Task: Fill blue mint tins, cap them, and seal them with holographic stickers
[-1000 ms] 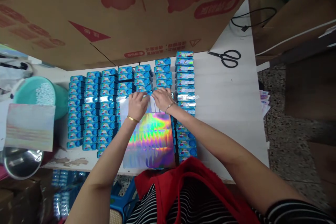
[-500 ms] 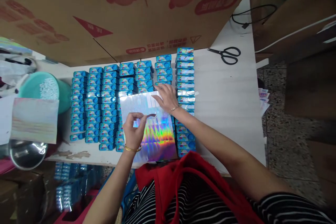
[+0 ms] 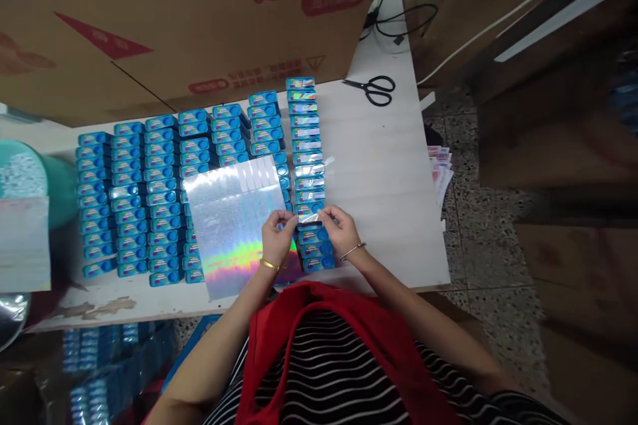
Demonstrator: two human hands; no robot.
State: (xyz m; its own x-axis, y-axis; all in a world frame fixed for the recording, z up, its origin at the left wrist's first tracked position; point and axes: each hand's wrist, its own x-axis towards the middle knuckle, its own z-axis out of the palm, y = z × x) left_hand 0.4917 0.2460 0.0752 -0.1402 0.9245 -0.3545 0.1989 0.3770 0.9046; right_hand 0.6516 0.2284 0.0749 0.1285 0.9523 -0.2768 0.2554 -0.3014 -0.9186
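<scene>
My left hand (image 3: 278, 238) and my right hand (image 3: 341, 232) pinch the two ends of a small shiny sticker strip (image 3: 310, 218). They hold it over a small blue box in the rightmost column of blue boxes (image 3: 313, 249). Boxes farther up that column carry similar shiny strips across their faces; the nearer ones show bare blue faces. Beside my left hand, a holographic sticker sheet (image 3: 234, 212) lies across the tops of neighbouring columns, with pale gaps near its upper right corner.
Several more columns of blue boxes (image 3: 164, 209) fill the left of the white table (image 3: 379, 212). Black scissors (image 3: 373, 89) lie at the back right, near a cable (image 3: 406, 20). A large cardboard box (image 3: 199, 20) stands behind. A green tub (image 3: 60, 186) is at the left.
My left hand has moved right from over the sheet, carrying the strip to the rightmost column. My right hand has left the sheet's upper edge and taken the strip's other end. The view has shifted right.
</scene>
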